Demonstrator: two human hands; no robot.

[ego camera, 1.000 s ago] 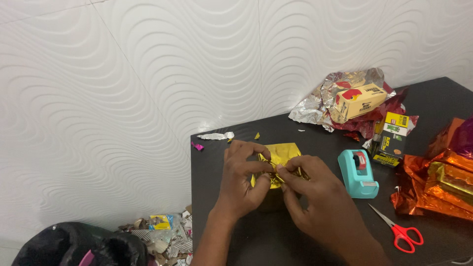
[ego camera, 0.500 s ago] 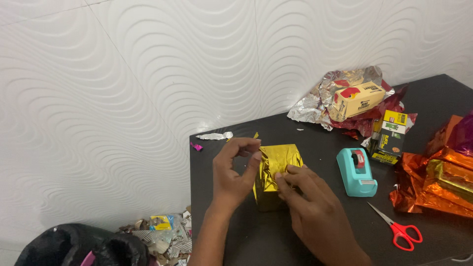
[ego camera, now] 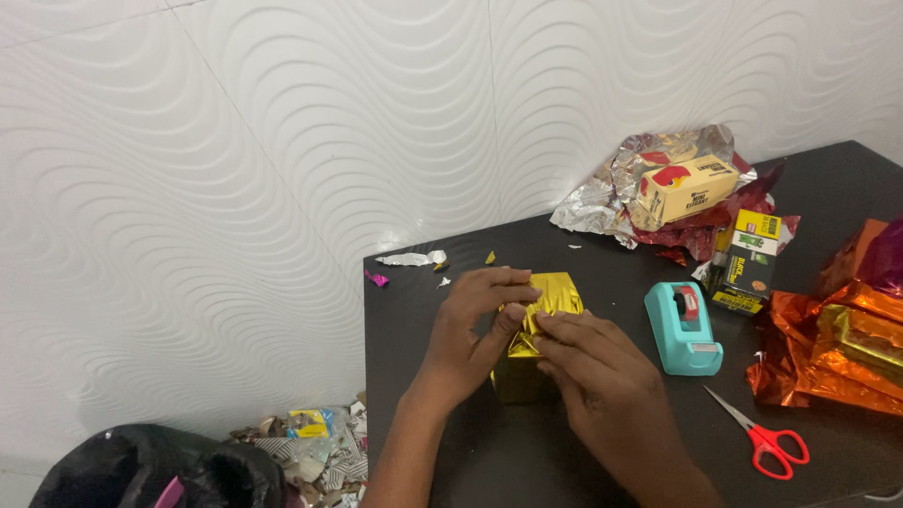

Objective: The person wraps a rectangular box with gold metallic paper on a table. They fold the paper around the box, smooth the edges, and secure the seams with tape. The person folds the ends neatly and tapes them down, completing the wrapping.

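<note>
Wide black desk point(ego camera: 451, 461) set against a white wave-patterned wall point(ego camera: 235, 141). Far right: crumpled orange and red foil sheets point(ego camera: 837, 362); at the back, silver foil heap point(ego camera: 611, 193) bearing a cream cardboard carton point(ego camera: 684, 188). Mid-desk, a small box wrapped in gold foil point(ego camera: 541, 310), pressed between both hands. Left hand point(ego camera: 470, 334) closed on the box's left side, thumb across the fold; right hand point(ego camera: 597, 367) flat over its near top, fingers shut on the foil. Just right, well apart: teal tape dispenser point(ego camera: 684, 329), then red-handled scissors point(ego camera: 767, 437).
</note>
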